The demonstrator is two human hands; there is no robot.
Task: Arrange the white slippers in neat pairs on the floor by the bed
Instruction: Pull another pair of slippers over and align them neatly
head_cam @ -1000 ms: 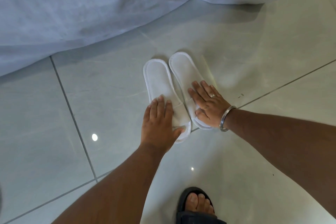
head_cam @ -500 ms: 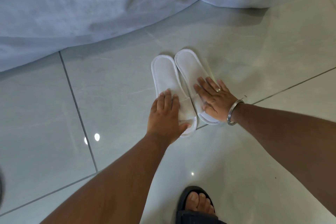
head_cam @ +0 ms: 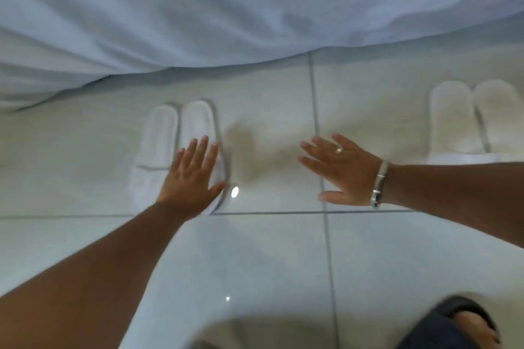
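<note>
One pair of white slippers (head_cam: 170,139) lies side by side on the pale tiled floor, toes pointing at the bed sheet (head_cam: 226,8). My left hand (head_cam: 192,176) rests flat with fingers spread on the right slipper of that pair. A second pair of white slippers (head_cam: 470,119) lies side by side at the far right, partly behind my right forearm. My right hand (head_cam: 343,170) hovers open over bare tile between the two pairs, holding nothing. It wears a ring and a metal bangle. The picture is blurred by motion.
The white bed sheet hangs down to the floor across the whole top. Grey grout lines (head_cam: 317,122) cross the glossy tiles. My foot in a dark sandal (head_cam: 459,326) stands at the bottom right.
My right hand has lifted off the slipper and moved right over bare floor. My view swung right, bringing the second pair into sight. My left hand now rests on the pair's right slipper.
</note>
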